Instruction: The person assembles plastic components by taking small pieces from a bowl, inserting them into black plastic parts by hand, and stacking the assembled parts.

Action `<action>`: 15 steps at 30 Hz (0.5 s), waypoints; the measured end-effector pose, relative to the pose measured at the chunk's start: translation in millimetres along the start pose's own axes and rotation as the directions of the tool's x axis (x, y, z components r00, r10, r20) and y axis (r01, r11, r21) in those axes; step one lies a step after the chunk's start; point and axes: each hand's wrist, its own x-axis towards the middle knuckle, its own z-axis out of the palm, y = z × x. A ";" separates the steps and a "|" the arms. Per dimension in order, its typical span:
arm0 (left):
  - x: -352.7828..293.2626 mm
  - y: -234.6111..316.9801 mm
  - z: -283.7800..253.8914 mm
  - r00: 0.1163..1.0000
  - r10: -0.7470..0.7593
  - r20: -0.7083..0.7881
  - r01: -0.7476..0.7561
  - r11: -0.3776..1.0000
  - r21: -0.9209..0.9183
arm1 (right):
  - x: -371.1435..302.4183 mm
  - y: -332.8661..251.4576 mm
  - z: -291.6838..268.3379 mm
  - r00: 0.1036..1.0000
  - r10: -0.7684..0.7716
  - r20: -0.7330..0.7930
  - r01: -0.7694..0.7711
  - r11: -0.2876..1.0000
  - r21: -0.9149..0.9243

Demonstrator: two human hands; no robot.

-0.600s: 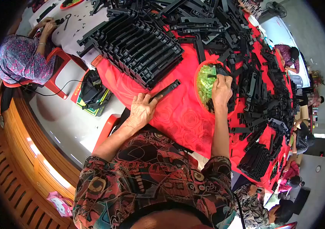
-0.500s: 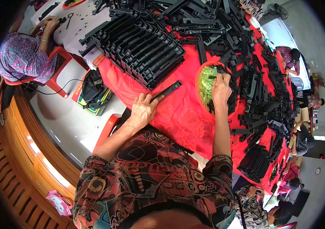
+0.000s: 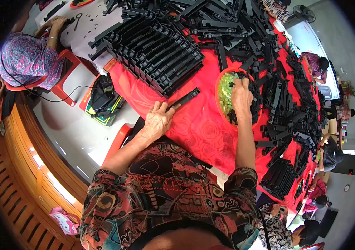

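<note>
My left hand (image 3: 157, 121) rests at the near edge of the red-covered table (image 3: 204, 137), its fingers closed on one end of a slim black plastic bar (image 3: 186, 97). The bar's other end points away to the right. Over on the right, my right hand (image 3: 241, 100) reaches into an orange-rimmed bowl (image 3: 218, 109). Small translucent yellow-green pieces (image 3: 226, 95) fill its left side, and small black pieces lie on its right side. The right fingertips are pinched together among the pieces; what they hold, if anything, is too small to make out.
A tall, neat stack of black plastic bars (image 3: 156, 54) stands beyond my left hand. Loose black bars (image 3: 277, 96) are heaped across the far and right side. At the left, a person in a patterned top (image 3: 29, 60) sits at a pale-covered table. Other people work along the right.
My right hand has stayed over the bowl, its fingers shifting slightly within the pieces. My left hand keeps the black bar in nearly the same place. The whole view has moved slightly.
</note>
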 end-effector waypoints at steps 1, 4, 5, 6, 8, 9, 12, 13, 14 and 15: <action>-0.4 -0.3 0.3 1.000 -0.006 0.017 0.006 1.000 -0.011 | -1.3 0.8 -1.7 1.000 -0.004 0.000 0.004 1.000 0.003; -1.6 -3.2 3.0 0.999 -0.001 0.034 0.001 1.000 -0.022 | -3.6 7.8 -9.5 0.956 0.206 -0.208 -0.183 0.975 0.122; -2.2 -4.7 3.6 0.999 0.012 0.031 -0.011 1.000 -0.024 | -2.6 12.5 -11.1 0.952 0.229 -0.202 -0.203 0.969 0.143; -1.7 -4.3 3.3 0.999 0.015 0.035 -0.014 1.000 -0.025 | -2.1 19.4 -10.8 0.956 0.233 -0.178 -0.215 0.970 0.114; -1.0 -3.0 1.4 0.998 0.001 0.055 0.000 1.000 -0.016 | -3.6 31.3 -8.2 0.959 0.242 -0.150 -0.231 0.969 0.084; -0.5 -2.8 0.5 0.998 0.001 0.061 0.000 1.000 -0.016 | -4.5 33.9 -7.1 0.966 0.236 -0.106 -0.231 0.971 0.057; 1.3 -2.4 0.4 0.997 -0.002 0.082 0.003 1.000 -0.010 | -8.0 34.1 -8.7 0.962 0.252 -0.102 -0.246 0.967 0.068; 1.6 -3.0 1.3 0.998 0.003 0.061 -0.003 1.000 -0.009 | -8.1 30.7 -13.3 0.951 0.271 -0.146 -0.257 0.961 0.104; 0.6 -3.1 1.7 0.999 0.010 0.040 -0.010 1.000 -0.009 | -8.9 25.8 -17.7 0.941 0.288 -0.179 -0.268 0.955 0.128; 0.9 -2.8 1.5 0.999 0.012 0.045 -0.011 1.000 -0.010 | -11.2 25.5 -21.4 0.940 0.292 -0.176 -0.272 0.954 0.128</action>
